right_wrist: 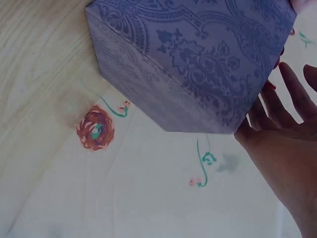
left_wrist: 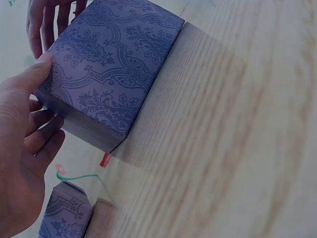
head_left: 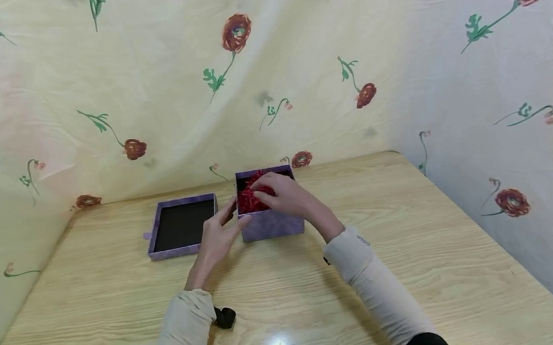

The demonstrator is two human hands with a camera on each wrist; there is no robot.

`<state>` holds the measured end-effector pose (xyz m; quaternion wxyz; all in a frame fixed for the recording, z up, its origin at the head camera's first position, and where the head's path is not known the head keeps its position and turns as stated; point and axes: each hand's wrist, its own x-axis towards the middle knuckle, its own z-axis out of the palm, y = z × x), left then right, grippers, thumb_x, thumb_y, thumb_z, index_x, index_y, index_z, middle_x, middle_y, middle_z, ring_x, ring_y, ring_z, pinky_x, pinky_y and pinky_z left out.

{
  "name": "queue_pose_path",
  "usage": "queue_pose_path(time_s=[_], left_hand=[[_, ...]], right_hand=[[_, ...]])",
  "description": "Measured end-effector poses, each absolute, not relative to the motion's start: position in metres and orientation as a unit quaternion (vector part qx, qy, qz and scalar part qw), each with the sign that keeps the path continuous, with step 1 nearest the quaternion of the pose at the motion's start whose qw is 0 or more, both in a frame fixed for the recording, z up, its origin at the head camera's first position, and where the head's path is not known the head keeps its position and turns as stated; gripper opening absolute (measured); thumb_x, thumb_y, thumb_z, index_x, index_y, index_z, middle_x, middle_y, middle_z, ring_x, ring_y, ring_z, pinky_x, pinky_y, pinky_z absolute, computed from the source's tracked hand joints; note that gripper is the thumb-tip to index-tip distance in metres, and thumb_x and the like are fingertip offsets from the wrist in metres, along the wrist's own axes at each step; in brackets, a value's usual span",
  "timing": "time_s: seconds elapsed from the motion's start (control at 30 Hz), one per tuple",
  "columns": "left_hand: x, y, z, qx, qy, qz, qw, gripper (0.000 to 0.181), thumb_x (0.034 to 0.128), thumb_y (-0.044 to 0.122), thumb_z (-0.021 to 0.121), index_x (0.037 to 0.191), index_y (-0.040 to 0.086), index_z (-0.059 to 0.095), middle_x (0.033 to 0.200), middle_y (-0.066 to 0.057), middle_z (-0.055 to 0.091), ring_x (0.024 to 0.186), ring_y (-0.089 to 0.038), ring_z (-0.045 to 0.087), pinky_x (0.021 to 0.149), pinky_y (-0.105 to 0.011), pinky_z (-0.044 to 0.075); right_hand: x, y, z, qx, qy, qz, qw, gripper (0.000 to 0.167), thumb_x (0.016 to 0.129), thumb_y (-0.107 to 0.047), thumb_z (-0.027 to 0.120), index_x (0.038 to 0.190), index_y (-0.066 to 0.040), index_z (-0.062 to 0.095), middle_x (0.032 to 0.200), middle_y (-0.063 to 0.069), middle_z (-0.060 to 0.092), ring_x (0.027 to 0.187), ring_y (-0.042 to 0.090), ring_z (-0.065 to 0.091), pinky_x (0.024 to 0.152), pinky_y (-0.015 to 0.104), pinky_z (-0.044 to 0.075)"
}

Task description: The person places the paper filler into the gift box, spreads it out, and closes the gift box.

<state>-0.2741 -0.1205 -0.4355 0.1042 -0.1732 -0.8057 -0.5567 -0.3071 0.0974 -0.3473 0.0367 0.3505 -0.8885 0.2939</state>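
Observation:
A purple box (head_left: 271, 225) with a raised scroll pattern stands uncovered at the back of the table, filled with red shredded paper (head_left: 247, 200). My left hand (head_left: 217, 238) holds its near left corner, the thumb on the patterned front (left_wrist: 109, 59) and the other fingers along the side. Over the box's right part reaches my right hand (head_left: 281, 194), its fingers spread and loosely bent above the red paper. In the right wrist view, the right hand (right_wrist: 282, 129) shows at the box's rim. Whether its fingertips touch the paper is hard to tell.
Left of the box lies its purple lid (head_left: 175, 253), black inside facing up, with a small tab (head_left: 147, 235) on its left edge. A red strip (left_wrist: 105, 159) shows by the box's left side. Flower-printed cloth (head_left: 168, 93) hangs behind the wooden table (head_left: 423, 269).

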Motion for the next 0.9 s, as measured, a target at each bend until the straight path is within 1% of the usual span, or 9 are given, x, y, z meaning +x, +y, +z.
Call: queue_pose_path(time_s=[0.1, 0.2, 0.37, 0.47, 0.6, 0.67, 0.73, 0.8, 0.9], left_hand=[[-0.275, -0.121, -0.435, -0.172, -0.804, -0.560, 0.103, 0.066, 0.0998, 0.027, 0.073, 0.156, 0.006, 0.046, 0.152, -0.017, 0.051, 0.136, -0.033, 0.053, 0.106, -0.048, 0.048], [-0.275, -0.121, -0.436, -0.171, -0.803, -0.561, 0.103, 0.066, 0.0996, 0.025, 0.073, 0.156, 0.004, 0.046, 0.152, -0.018, 0.050, 0.136, -0.034, 0.053, 0.106, -0.047, 0.048], [-0.275, -0.121, -0.437, -0.176, -0.800, -0.564, 0.104, 0.065, 0.0999, 0.023, 0.073, 0.155, 0.003, 0.047, 0.153, -0.018, 0.050, 0.137, -0.035, 0.052, 0.107, -0.047, 0.047], [-0.275, -0.121, -0.437, -0.178, -0.796, -0.569, 0.107, 0.064, 0.0997, 0.024, 0.073, 0.155, 0.003, 0.047, 0.152, -0.018, 0.050, 0.137, -0.035, 0.052, 0.107, -0.048, 0.047], [-0.275, -0.122, -0.438, -0.177, -0.798, -0.565, 0.111, 0.064, 0.0997, 0.026, 0.073, 0.155, 0.006, 0.048, 0.151, -0.016, 0.052, 0.136, -0.033, 0.053, 0.107, -0.047, 0.048], [-0.275, -0.122, -0.438, -0.178, -0.801, -0.561, 0.110, 0.064, 0.1000, 0.026, 0.073, 0.156, 0.008, 0.048, 0.151, -0.016, 0.052, 0.136, -0.033, 0.053, 0.107, -0.046, 0.048], [-0.275, -0.122, -0.437, -0.176, -0.802, -0.560, 0.109, 0.064, 0.0998, 0.027, 0.073, 0.156, 0.009, 0.048, 0.150, -0.015, 0.053, 0.136, -0.032, 0.054, 0.107, -0.046, 0.048], [-0.274, -0.122, -0.437, -0.174, -0.804, -0.559, 0.107, 0.065, 0.0998, 0.029, 0.073, 0.156, 0.008, 0.048, 0.150, -0.015, 0.053, 0.135, -0.032, 0.054, 0.107, -0.046, 0.048], [-0.274, -0.122, -0.436, -0.170, -0.805, -0.559, 0.103, 0.067, 0.0993, 0.031, 0.073, 0.156, 0.008, 0.047, 0.151, -0.015, 0.052, 0.135, -0.032, 0.054, 0.107, -0.047, 0.048]], right_hand=[[-0.307, 0.089, -0.350, 0.388, -0.887, 0.249, 0.028, 0.033, 0.108, -0.015, 0.057, 0.135, 0.002, 0.066, 0.134, 0.017, 0.065, 0.125, 0.032, 0.060, 0.105, 0.046, 0.048], [-0.307, 0.080, -0.353, 0.402, -0.891, 0.210, 0.004, 0.033, 0.108, -0.013, 0.055, 0.136, 0.002, 0.066, 0.135, 0.017, 0.066, 0.123, 0.030, 0.062, 0.104, 0.044, 0.050], [-0.312, 0.071, -0.357, 0.378, -0.902, 0.203, -0.055, 0.033, 0.109, -0.008, 0.049, 0.134, 0.000, 0.068, 0.132, 0.014, 0.068, 0.116, 0.026, 0.066, 0.100, 0.041, 0.052], [-0.317, 0.069, -0.356, 0.358, -0.904, 0.213, -0.093, 0.033, 0.110, -0.010, 0.048, 0.134, -0.001, 0.069, 0.130, 0.013, 0.069, 0.111, 0.022, 0.067, 0.097, 0.038, 0.053], [-0.323, 0.068, -0.354, 0.340, -0.903, 0.228, -0.133, 0.034, 0.111, -0.014, 0.049, 0.135, -0.001, 0.068, 0.128, 0.012, 0.070, 0.097, 0.019, 0.066, 0.088, 0.035, 0.052], [-0.324, 0.069, -0.354, 0.341, -0.901, 0.232, -0.134, 0.034, 0.111, -0.016, 0.049, 0.135, -0.001, 0.068, 0.128, 0.012, 0.070, 0.095, 0.017, 0.065, 0.086, 0.033, 0.052], [-0.324, 0.070, -0.352, 0.343, -0.900, 0.239, -0.124, 0.034, 0.111, -0.017, 0.049, 0.135, -0.001, 0.069, 0.128, 0.012, 0.070, 0.093, 0.017, 0.065, 0.085, 0.033, 0.051], [-0.323, 0.073, -0.349, 0.346, -0.899, 0.249, -0.102, 0.034, 0.111, -0.018, 0.050, 0.134, -0.002, 0.070, 0.128, 0.011, 0.070, 0.096, 0.016, 0.065, 0.087, 0.033, 0.052], [-0.320, 0.077, -0.344, 0.343, -0.899, 0.266, -0.055, 0.032, 0.111, -0.018, 0.051, 0.130, -0.003, 0.071, 0.125, 0.011, 0.070, 0.099, 0.019, 0.066, 0.088, 0.037, 0.054]])
